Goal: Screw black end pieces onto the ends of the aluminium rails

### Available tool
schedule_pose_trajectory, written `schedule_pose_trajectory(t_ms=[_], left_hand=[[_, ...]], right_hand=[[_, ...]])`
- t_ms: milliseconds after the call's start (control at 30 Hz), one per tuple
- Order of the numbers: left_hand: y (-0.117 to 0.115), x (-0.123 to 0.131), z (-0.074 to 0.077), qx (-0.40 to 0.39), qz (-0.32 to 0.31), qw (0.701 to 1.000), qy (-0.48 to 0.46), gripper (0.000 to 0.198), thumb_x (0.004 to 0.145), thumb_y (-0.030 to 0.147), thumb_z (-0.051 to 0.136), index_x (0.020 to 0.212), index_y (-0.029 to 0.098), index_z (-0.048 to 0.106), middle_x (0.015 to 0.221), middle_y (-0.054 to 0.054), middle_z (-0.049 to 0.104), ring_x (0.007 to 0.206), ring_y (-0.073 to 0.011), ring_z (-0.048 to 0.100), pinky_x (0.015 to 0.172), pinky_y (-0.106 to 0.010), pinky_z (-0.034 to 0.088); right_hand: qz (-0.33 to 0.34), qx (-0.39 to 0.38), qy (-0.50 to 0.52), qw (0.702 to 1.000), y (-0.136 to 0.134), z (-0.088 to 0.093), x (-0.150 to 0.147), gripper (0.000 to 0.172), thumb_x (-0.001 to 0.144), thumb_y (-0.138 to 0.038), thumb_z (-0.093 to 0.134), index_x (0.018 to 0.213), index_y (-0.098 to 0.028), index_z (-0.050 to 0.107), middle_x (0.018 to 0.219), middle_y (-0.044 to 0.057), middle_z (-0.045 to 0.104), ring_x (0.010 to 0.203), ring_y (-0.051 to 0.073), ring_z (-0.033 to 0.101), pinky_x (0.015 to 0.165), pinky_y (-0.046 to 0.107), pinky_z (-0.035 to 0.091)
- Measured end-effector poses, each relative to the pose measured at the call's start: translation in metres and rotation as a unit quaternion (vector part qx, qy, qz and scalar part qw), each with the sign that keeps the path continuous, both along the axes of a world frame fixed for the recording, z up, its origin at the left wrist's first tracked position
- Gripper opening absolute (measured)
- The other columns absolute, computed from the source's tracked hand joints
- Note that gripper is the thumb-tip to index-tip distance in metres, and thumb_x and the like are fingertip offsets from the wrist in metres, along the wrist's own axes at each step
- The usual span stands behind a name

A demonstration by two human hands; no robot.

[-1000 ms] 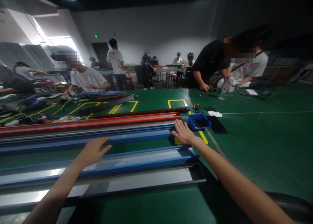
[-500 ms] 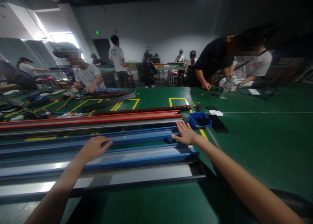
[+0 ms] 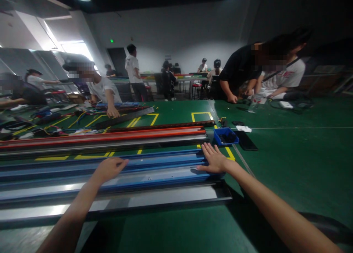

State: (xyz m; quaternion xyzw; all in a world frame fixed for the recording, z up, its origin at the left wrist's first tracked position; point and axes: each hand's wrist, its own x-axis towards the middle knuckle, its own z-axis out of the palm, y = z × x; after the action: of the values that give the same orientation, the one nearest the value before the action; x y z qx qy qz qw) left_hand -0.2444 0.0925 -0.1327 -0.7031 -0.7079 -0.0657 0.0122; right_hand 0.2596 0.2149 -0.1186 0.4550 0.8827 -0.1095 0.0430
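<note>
Several long channel-shaped metal profiles lie side by side across the table. My left hand (image 3: 110,170) is bent over the farther blue profile (image 3: 162,158), thumb and forefinger close together at its edge; its other fingers are partly hidden. My right hand (image 3: 215,161) is open, fingers spread, over the right ends of the two blue profiles. The nearer blue profile (image 3: 160,176) has a silvery inside with small holes and lies close against the farther one. Closest to me is a black-edged silver profile (image 3: 171,198).
Beyond lie an orange-red profile (image 3: 154,132) and a dark one. A blue bin (image 3: 226,136) with small black parts stands right of them, beside a black phone-like slab (image 3: 247,141). Loose wires lie far left; a bottle (image 3: 253,105) stands far right. Co-workers sit and stand across the table.
The farther blue profile has slid towards me, up to the nearer one, and both my hands moved nearer with it. A co-worker's hand across the table has moved to a dark strip.
</note>
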Motion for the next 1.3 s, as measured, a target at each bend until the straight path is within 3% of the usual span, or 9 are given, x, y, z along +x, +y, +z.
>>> schedule_pose_trajectory(t_ms=[267, 400, 600, 700, 800, 933, 1067, 1167, 1300], left_hand=[[-0.004, 0.002, 0.002, -0.015, 0.027, 0.999, 0.008, 0.067, 0.098, 0.063, 0.028, 0.089, 0.026, 0.082, 0.097, -0.008, 0.08, 0.093, -0.0301, 0.074, 0.078, -0.037, 0.052], [-0.006, 0.004, 0.004, -0.018, 0.042, 0.999, 0.023, 0.067, 0.098, 0.064, 0.028, 0.085, 0.026, 0.082, 0.089, -0.008, 0.08, 0.087, -0.0304, 0.074, 0.073, -0.037, 0.05], [-0.007, 0.005, 0.005, -0.021, 0.055, 0.997, 0.039, 0.071, 0.096, 0.068, 0.028, 0.067, 0.026, 0.079, 0.068, -0.008, 0.075, 0.073, -0.0287, 0.072, 0.064, -0.034, 0.046], [-0.008, 0.005, 0.002, -0.016, 0.058, 0.997, 0.045, 0.069, 0.095, 0.068, 0.03, 0.075, 0.027, 0.081, 0.074, -0.009, 0.076, 0.077, -0.0304, 0.073, 0.065, -0.035, 0.047], [-0.007, 0.003, 0.003, -0.008, 0.059, 0.997, 0.056, 0.068, 0.096, 0.067, 0.028, 0.086, 0.026, 0.082, 0.084, -0.01, 0.079, 0.083, -0.0327, 0.073, 0.068, -0.037, 0.049], [0.015, -0.003, 0.015, 0.043, 0.047, 0.996, 0.062, 0.066, 0.098, 0.063, 0.024, 0.104, 0.022, 0.076, 0.102, -0.012, 0.078, 0.093, -0.032, 0.073, 0.077, -0.038, 0.052], [0.06, -0.007, 0.024, 0.065, -0.016, 0.996, 0.06, 0.069, 0.097, 0.062, 0.028, 0.13, 0.012, 0.063, 0.133, -0.019, 0.066, 0.122, -0.0343, 0.061, 0.102, -0.043, 0.046], [0.085, -0.005, 0.015, 0.045, -0.043, 0.996, 0.057, 0.068, 0.094, 0.061, 0.034, 0.127, 0.01, 0.065, 0.132, -0.022, 0.065, 0.124, -0.0359, 0.059, 0.107, -0.047, 0.043], [0.092, -0.002, -0.002, 0.013, -0.05, 0.998, 0.032, 0.063, 0.095, 0.061, 0.034, 0.114, 0.013, 0.07, 0.115, -0.019, 0.074, 0.11, -0.031, 0.068, 0.099, -0.041, 0.048]], right_hand=[[0.023, 0.031, 0.008, 0.999, -0.006, 0.0, 0.008, 0.094, 0.087, -0.059, 0.054, 0.161, -0.009, 0.025, 0.165, 0.023, 0.028, 0.154, 0.041, 0.018, 0.124, 0.062, 0.008], [0.024, 0.039, 0.009, 0.999, -0.004, -0.002, 0.007, 0.089, 0.087, -0.053, 0.055, 0.159, -0.007, 0.031, 0.164, 0.024, 0.031, 0.153, 0.041, 0.022, 0.125, 0.061, 0.01], [0.024, 0.036, 0.016, 0.999, -0.006, -0.005, 0.004, 0.09, 0.088, -0.056, 0.053, 0.159, -0.007, 0.032, 0.163, 0.024, 0.034, 0.153, 0.044, 0.023, 0.123, 0.065, 0.01], [0.028, 0.025, 0.026, 0.999, -0.006, -0.001, 0.008, 0.095, 0.087, -0.065, 0.051, 0.159, -0.005, 0.031, 0.163, 0.025, 0.034, 0.153, 0.045, 0.022, 0.124, 0.065, 0.01], [0.032, 0.008, 0.045, 0.998, 0.005, 0.012, 0.015, 0.093, 0.089, -0.074, 0.044, 0.158, -0.012, 0.037, 0.159, 0.021, 0.043, 0.15, 0.043, 0.032, 0.123, 0.064, 0.015], [-0.003, 0.04, 0.09, 0.995, 0.035, 0.029, 0.013, 0.069, 0.102, -0.06, 0.035, 0.156, -0.017, 0.039, 0.157, 0.019, 0.048, 0.143, 0.036, 0.046, 0.12, 0.056, 0.03], [-0.036, 0.089, 0.11, 0.989, 0.065, 0.025, -0.009, 0.055, 0.099, -0.046, 0.058, 0.148, -0.024, 0.047, 0.159, 0.012, 0.042, 0.14, 0.035, 0.045, 0.115, 0.063, 0.033], [-0.055, 0.101, 0.102, 0.988, 0.075, 0.01, -0.027, 0.049, 0.098, -0.041, 0.063, 0.142, -0.023, 0.054, 0.153, 0.012, 0.048, 0.133, 0.034, 0.051, 0.109, 0.061, 0.042], [-0.072, 0.1, 0.083, 0.989, 0.081, -0.003, -0.037, 0.047, 0.097, -0.04, 0.064, 0.14, -0.022, 0.055, 0.149, 0.012, 0.052, 0.129, 0.032, 0.055, 0.106, 0.059, 0.046]])
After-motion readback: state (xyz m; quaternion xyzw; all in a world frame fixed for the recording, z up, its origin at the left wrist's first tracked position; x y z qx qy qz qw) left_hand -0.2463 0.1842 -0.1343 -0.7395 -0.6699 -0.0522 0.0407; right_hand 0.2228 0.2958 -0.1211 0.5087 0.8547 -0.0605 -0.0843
